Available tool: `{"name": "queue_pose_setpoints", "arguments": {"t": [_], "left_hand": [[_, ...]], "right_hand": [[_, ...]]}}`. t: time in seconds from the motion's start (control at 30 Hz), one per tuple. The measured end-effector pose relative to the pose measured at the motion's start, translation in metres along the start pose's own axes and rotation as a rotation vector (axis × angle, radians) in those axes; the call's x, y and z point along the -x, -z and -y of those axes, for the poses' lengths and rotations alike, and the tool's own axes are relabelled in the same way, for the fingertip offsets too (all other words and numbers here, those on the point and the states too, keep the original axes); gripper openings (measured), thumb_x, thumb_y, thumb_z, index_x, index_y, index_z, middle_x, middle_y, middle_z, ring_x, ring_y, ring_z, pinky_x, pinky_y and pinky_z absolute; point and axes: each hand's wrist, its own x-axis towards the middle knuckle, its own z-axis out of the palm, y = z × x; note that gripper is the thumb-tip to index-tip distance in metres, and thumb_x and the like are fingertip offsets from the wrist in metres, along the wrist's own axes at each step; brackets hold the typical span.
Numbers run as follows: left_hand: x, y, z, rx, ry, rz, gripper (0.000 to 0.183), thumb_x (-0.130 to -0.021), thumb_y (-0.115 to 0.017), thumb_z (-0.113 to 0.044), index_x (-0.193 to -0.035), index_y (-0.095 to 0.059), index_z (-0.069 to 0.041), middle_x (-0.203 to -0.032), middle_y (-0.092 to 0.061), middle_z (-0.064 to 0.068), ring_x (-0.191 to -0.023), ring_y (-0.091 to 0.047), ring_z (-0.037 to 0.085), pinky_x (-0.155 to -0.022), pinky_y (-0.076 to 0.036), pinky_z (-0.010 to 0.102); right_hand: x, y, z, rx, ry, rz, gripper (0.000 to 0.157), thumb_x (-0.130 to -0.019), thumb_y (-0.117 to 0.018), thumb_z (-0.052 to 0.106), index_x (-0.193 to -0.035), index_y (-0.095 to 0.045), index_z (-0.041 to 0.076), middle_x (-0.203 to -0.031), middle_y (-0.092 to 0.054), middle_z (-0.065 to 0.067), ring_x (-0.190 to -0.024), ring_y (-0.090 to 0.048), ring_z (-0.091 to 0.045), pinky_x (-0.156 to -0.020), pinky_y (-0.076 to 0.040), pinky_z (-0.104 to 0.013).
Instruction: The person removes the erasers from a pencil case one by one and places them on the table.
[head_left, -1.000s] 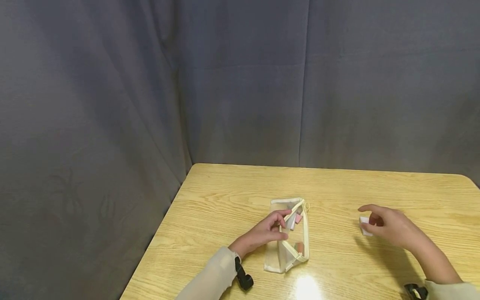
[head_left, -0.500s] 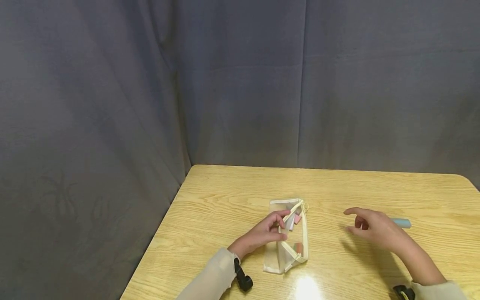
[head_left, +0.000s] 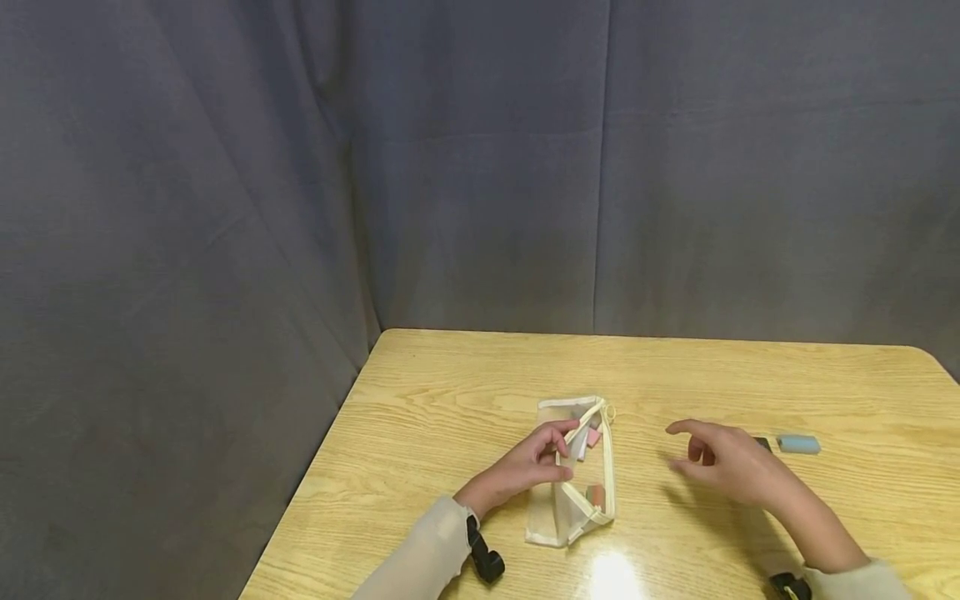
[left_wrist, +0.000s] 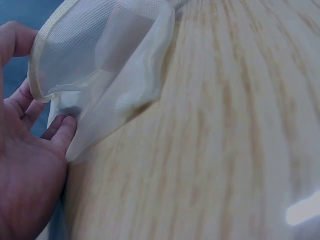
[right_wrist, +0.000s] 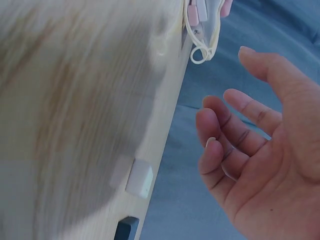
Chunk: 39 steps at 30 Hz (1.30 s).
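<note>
Mesh pouch [head_left: 609, 471], wood-grain table [head_left: 450, 392], probably grey curtains [head_left: 480, 183]

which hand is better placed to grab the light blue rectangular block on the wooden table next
Likely the right hand: it is empty and nearer the block, while the left hand holds the cream-edged, translucent mesh pouch.

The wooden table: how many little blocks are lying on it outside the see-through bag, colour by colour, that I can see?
Light-blue rectangular block: 1
Black rectangular block: 1
White rectangular block, seen in the right wrist view: 1
Total: 3 blocks in view
</note>
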Motion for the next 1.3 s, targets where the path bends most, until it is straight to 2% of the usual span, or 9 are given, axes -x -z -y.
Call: {"name": "queue_pose_setpoints", "arguments": {"t": [0.1, 0.23, 0.6, 0.77, 0.87, 0.97, 1.03, 1.1, 1.3], "left_hand": [[0.0, 0.001, -0.002, -0.002, 0.002, 0.007, 0.025, -0.093, -0.067, -0.002, -0.107, -0.047, 0.002, -0.164, -0.032, -0.004, -0.15, -0.028, 0.02, -0.112, -0.034, 0.029], [0.0, 0.001, -0.001, 0.008, 0.004, 0.011, 0.025, -0.093, -0.067, -0.002, -0.107, -0.047, 0.002, -0.163, -0.032, -0.005, -0.151, -0.027, 0.021, -0.113, -0.034, 0.031], [0.0, 0.0, 0.001, 0.054, -0.011, 0.042, 0.026, -0.094, -0.065, -0.001, -0.109, -0.045, 0.007, -0.166, -0.028, 0.001, -0.148, -0.032, 0.019, -0.109, -0.038, 0.028], [0.002, 0.0, -0.001, 0.024, -0.008, 0.044, 0.025, -0.093, -0.067, -0.002, -0.109, -0.047, 0.003, -0.165, -0.028, 0.001, -0.134, -0.042, 0.011, -0.099, -0.039, 0.022], [0.002, 0.0, -0.002, -0.016, -0.011, 0.045, 0.026, -0.092, -0.068, -0.007, -0.108, -0.048, 0.0, -0.165, -0.028, 0.001, -0.137, -0.04, 0.013, -0.105, -0.036, 0.025], [0.002, 0.0, -0.001, -0.037, -0.019, 0.049, 0.027, -0.092, -0.068, -0.009, -0.109, -0.048, -0.003, -0.165, -0.027, 0.001, -0.149, -0.028, 0.017, -0.119, -0.026, 0.031], [0.002, 0.0, -0.001, -0.047, -0.024, 0.051, 0.026, -0.092, -0.068, -0.008, -0.109, -0.049, -0.004, -0.165, -0.027, 0.0, -0.152, -0.023, 0.019, -0.122, -0.022, 0.034], [0.002, 0.0, -0.001, -0.04, -0.034, 0.045, 0.027, -0.091, -0.069, -0.007, -0.108, -0.049, -0.002, -0.165, -0.028, 0.002, -0.151, -0.026, 0.02, -0.122, -0.023, 0.035], [0.001, -0.001, -0.001, -0.054, -0.033, 0.038, 0.028, -0.087, -0.07, -0.005, -0.105, -0.049, -0.001, -0.164, -0.029, 0.002, -0.147, -0.034, 0.017, -0.119, -0.027, 0.027]], "right_hand": [[-0.003, -0.004, 0.003, -0.018, -0.004, 0.03, 0.048, -0.094, -0.073, 0.032, -0.131, -0.062, 0.005, -0.08, -0.058, 0.011, -0.061, -0.048, -0.001, -0.055, -0.042, -0.024], [-0.005, -0.01, 0.007, -0.047, -0.008, 0.075, 0.051, -0.095, -0.071, 0.035, -0.133, -0.06, 0.004, -0.08, -0.057, 0.01, -0.062, -0.048, -0.001, -0.056, -0.043, -0.024], [-0.009, -0.023, 0.017, -0.088, 0.017, 0.108, 0.048, -0.094, -0.072, 0.032, -0.133, -0.06, 0.005, -0.081, -0.057, 0.01, -0.063, -0.048, -0.002, -0.056, -0.043, -0.024], [-0.011, -0.027, 0.022, -0.087, 0.034, 0.109, 0.048, -0.093, -0.073, 0.032, -0.131, -0.061, 0.006, -0.081, -0.057, 0.01, -0.063, -0.049, -0.002, -0.056, -0.044, -0.023], [-0.012, -0.029, 0.025, -0.08, 0.051, 0.107, 0.047, -0.093, -0.074, 0.032, -0.13, -0.062, 0.006, -0.08, -0.057, 0.011, -0.063, -0.049, -0.001, -0.056, -0.044, -0.023], [-0.013, -0.032, 0.028, -0.076, 0.069, 0.107, 0.047, -0.092, -0.074, 0.032, -0.129, -0.062, 0.006, -0.079, -0.056, 0.012, -0.063, -0.049, -0.001, -0.056, -0.044, -0.023], [-0.014, -0.034, 0.029, -0.073, 0.083, 0.107, 0.046, -0.092, -0.075, 0.032, -0.129, -0.063, 0.006, -0.079, -0.056, 0.013, -0.063, -0.049, 0.0, -0.056, -0.044, -0.022], [-0.014, -0.037, 0.03, -0.069, 0.1, 0.105, 0.045, -0.091, -0.075, 0.031, -0.128, -0.064, 0.007, -0.078, -0.056, 0.014, -0.063, -0.049, 0.001, -0.056, -0.044, -0.022], [-0.017, -0.043, 0.034, -0.087, 0.118, 0.13, 0.046, -0.091, -0.076, 0.032, -0.128, -0.064, 0.008, -0.078, -0.057, 0.014, -0.065, -0.05, 0.001, -0.058, -0.045, -0.022]]}}
